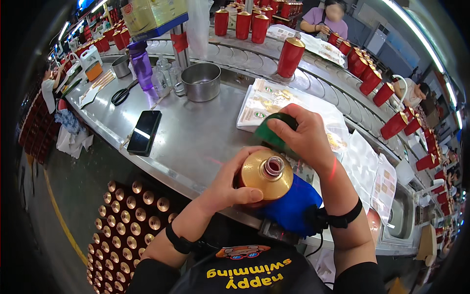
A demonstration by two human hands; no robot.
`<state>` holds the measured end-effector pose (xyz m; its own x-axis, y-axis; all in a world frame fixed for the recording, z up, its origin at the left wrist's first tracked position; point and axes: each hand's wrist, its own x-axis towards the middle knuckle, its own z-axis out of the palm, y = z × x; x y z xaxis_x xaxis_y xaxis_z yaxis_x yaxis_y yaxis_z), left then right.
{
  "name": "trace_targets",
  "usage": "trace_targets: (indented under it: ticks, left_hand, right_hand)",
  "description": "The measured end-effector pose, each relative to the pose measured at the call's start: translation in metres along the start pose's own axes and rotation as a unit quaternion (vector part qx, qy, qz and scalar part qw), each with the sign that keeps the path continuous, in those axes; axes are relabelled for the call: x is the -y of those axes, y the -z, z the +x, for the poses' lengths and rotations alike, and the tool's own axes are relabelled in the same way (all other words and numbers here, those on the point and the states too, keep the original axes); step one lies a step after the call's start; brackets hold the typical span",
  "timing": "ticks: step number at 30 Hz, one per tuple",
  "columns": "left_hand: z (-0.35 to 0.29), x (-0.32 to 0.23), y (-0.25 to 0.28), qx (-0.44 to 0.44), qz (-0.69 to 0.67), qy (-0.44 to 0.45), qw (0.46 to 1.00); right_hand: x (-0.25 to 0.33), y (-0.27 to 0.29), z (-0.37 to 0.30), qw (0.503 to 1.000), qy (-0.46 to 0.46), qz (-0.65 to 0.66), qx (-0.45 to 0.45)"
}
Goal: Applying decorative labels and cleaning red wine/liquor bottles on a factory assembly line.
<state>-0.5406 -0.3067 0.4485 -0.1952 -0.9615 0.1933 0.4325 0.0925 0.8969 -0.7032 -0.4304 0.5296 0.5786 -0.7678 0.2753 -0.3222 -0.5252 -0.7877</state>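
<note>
My left hand (230, 183) wraps round a bottle (269, 188) with a gold shoulder and an uncapped clear neck, holding it near the bench's front edge. Just beyond the bottle, my right hand (306, 134) pinches a green, flat, scraper-like piece (269, 134) with a dark upper edge. Its lower edge is close to the bottle's far side; I cannot tell whether they touch. A blue cloth (293, 206) lies against the bottle's right side. Behind my right hand is a stack of printed decal sheets (254, 100) with gold designs.
Left on the metal bench (196, 132) are a phone (144, 133), scissors (124, 93), a purple bottle (141, 66) and a steel pot (201, 82). Behind, a conveyor (235, 51) carries red bottles (291, 56). Many gold-topped bottles (132, 215) stand below left. A co-worker (325, 24) sits across.
</note>
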Motion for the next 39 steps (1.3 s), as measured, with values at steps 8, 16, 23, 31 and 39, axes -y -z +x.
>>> trace_targets:
  ticks: [8,16,23,31,39]
  left_hand:
    - [-0.001,-0.009,-0.003,-0.049,0.055,-0.066,0.995]
    - [-0.004,-0.003,-0.005,-0.04,0.067,-0.023,0.997]
    - [0.0,-0.002,-0.003,-0.026,0.026,-0.02,0.999]
    - [0.005,-0.006,0.006,0.011,0.011,0.011,1.0]
    - [0.009,-0.008,0.013,0.024,0.027,0.017,0.999]
  right_hand:
    - [0.002,0.003,-0.005,0.981,-0.047,0.189,0.002]
    - [-0.007,0.0,0.009,0.995,-0.02,0.07,0.073]
    - [-0.003,-0.003,0.015,0.995,0.023,0.031,0.095]
    - [0.008,-0.001,0.024,0.991,0.022,0.019,0.13]
    - [0.011,-0.003,0.034,0.996,-0.02,-0.008,0.091]
